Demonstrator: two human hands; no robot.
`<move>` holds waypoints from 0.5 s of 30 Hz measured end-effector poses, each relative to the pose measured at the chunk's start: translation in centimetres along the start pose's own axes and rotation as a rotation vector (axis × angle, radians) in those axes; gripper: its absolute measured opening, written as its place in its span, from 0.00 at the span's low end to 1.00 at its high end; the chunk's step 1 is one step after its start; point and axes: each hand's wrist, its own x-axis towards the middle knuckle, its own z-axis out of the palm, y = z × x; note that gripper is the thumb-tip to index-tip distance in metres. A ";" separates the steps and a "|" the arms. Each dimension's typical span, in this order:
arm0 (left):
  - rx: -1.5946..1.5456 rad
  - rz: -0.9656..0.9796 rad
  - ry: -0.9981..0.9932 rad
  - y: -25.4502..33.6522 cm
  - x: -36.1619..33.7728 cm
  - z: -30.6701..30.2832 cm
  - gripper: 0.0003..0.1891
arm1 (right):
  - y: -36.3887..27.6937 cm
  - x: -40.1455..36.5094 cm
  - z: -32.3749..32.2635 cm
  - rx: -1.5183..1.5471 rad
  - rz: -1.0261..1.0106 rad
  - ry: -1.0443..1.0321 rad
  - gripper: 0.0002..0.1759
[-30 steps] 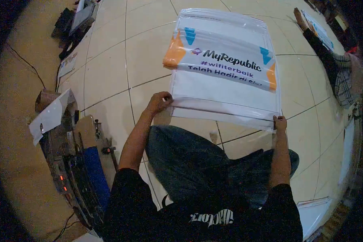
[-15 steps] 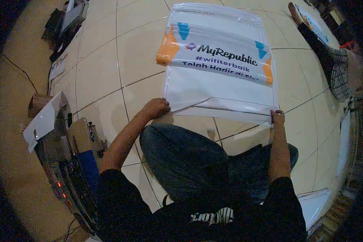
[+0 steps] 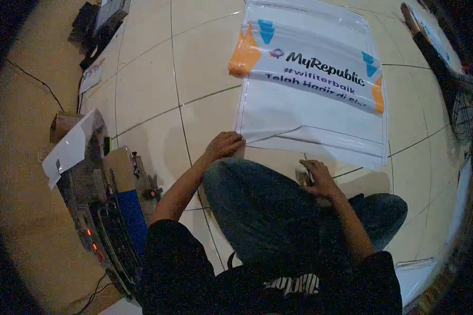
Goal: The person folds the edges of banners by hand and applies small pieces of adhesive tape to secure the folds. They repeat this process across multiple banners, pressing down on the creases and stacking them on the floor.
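printed vinyl banner (image 3: 315, 113) on the tiled floor (image 3: 147, 68), near edge partly folded.
left hand (image 3: 225, 145) curled at its near left corner, right hand (image 3: 320, 181) half-curled by a small blurred object (image 3: 302, 177), both grips unclear; likely floppy, slick, best held by corners.

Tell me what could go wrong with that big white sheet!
The near fold slants on the left, so it might crease crookedly. Only the left hand is at the white sheet; the right hand is off it, so the far-from-left corner could shift or lift.
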 end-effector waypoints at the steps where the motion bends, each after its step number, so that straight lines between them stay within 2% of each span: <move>1: -0.013 -0.006 0.010 0.1 0.0 -0.1 0.22 | -0.2 0.5 0.5 -0.026 0.009 -0.001 0.41; 4: -0.055 -0.057 0.009 0.6 0.5 -1.1 0.21 | 0.1 1.9 0.9 -0.043 -0.024 -0.069 0.35; 8: -0.143 -0.080 0.080 0.5 0.7 -0.7 0.18 | 1.9 2.7 2.2 -0.052 0.010 -0.051 0.28; 10: -0.201 -0.211 0.079 1.4 0.5 -0.9 0.16 | 1.6 2.7 2.5 -0.023 -0.111 0.147 0.22; 11: -0.205 -0.212 0.085 1.8 0.5 -0.9 0.16 | 1.3 2.7 2.7 -0.030 -0.110 0.143 0.22; 13: -0.119 -0.249 0.042 1.9 0.4 -0.9 0.15 | -0.5 3.3 2.9 0.317 0.108 0.251 0.19; 15: -0.134 -0.224 0.076 1.8 0.3 -0.7 0.15 | -1.9 5.0 2.1 0.297 0.173 0.190 0.19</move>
